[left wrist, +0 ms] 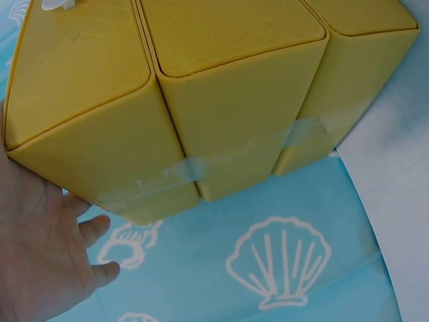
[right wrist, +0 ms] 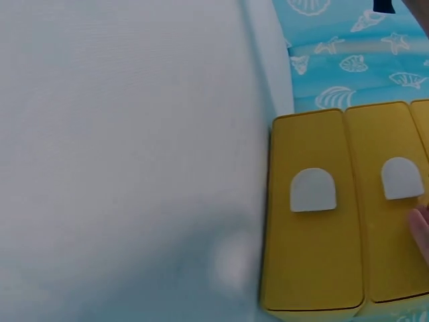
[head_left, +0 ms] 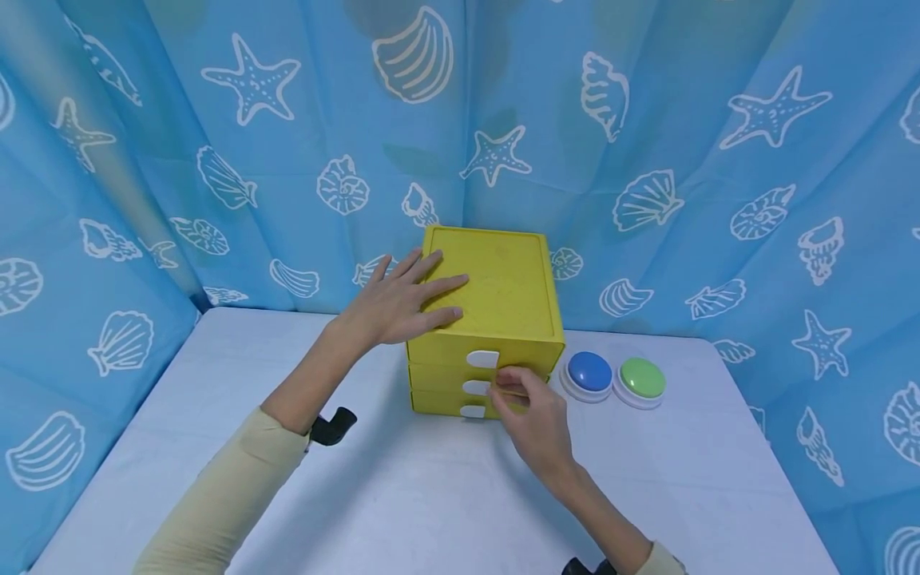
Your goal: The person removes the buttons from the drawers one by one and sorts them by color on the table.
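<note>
A yellow three-drawer box stands on the table, each drawer front carrying a white tab handle. My left hand rests on the left part of its top, fingers straight and spread. In the left wrist view that hand's palm lies along the box's edge. My right hand is at the drawer fronts with bent fingers, beside the middle handle and just below the top handle. One fingertip shows near the middle handle in the right wrist view; whether the fingers grip a handle is hidden. The bottom handle is untouched.
Right of the box are a blue push button and a green push button on white bases. A blue curtain with shell and starfish prints hangs behind and beside the white table. Clear tape runs across the box's side.
</note>
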A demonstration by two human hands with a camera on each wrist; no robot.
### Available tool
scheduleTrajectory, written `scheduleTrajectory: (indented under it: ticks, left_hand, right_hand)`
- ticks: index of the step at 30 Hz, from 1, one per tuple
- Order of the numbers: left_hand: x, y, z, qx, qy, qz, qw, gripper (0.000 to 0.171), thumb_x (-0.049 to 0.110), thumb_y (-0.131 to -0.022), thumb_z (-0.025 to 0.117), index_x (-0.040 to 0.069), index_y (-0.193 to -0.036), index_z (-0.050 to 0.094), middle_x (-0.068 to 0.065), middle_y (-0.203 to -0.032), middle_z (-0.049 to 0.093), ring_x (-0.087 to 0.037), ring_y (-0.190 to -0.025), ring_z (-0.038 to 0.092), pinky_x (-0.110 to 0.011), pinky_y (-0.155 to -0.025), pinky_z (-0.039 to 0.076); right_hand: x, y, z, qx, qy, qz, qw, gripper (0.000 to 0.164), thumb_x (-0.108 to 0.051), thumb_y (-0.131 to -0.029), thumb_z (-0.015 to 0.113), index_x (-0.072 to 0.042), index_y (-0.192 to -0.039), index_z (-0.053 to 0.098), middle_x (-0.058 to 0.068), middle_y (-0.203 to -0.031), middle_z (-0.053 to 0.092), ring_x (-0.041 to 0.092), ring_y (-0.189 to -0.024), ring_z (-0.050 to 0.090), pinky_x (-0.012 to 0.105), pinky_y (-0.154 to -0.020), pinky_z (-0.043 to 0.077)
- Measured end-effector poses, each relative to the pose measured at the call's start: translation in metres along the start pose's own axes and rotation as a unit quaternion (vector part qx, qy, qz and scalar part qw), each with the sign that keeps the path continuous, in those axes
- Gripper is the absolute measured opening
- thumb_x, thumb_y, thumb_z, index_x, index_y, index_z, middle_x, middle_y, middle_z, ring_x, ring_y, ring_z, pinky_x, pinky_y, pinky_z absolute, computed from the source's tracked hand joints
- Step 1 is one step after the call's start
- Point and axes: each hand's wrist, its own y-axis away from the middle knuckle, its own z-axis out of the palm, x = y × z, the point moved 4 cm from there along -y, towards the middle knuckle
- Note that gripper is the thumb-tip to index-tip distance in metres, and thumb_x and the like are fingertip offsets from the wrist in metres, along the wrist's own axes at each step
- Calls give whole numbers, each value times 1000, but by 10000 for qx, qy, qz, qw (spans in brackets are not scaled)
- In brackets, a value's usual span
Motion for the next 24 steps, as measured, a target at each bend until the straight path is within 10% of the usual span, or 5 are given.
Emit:
scheduleTrajectory:
  ticks: [24]
  left_hand:
    - [0, 0, 0, 24, 3, 27, 10000, 65, 73, -86, 17, 44, -143, 25, 0, -153, 8, -25, -139, 0, -54, -106, 0]
  right_hand:
    - [-19, 11, 8, -122, -1204, 588, 9909, 39, 7, -75, 72, 7, -112, 58, 22, -105, 58, 37, -94, 61, 44, -74, 51]
